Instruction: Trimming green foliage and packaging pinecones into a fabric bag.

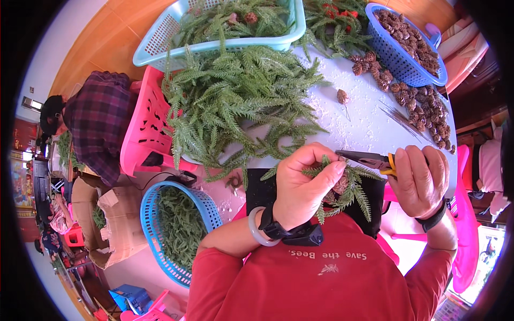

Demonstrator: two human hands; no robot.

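My left hand (305, 179) is closed on a green artificial pine sprig (360, 193), pinching its upper part between thumb and fingers. A brown pine cone (341, 184) sits among the needles, partly hidden by the hand. In my right hand (420, 174) is a pair of pliers (369, 159) with dark jaws and yellow handles. The plier tips meet the left fingertips at the top of the sprig; whether they grip a wire there is too small to tell. Both hands are above my lap at the table's near edge.
The white table (350, 123) bears heaped pine sprigs (241, 101), loose cones (423, 109), thin wires (401, 119) and a lone wired cone (342, 96). Baskets stand behind: teal (140, 53) and blue (393, 67). Left are a pink chair (142, 125), blue basket (147, 214), carton (126, 230) and another person (99, 117).
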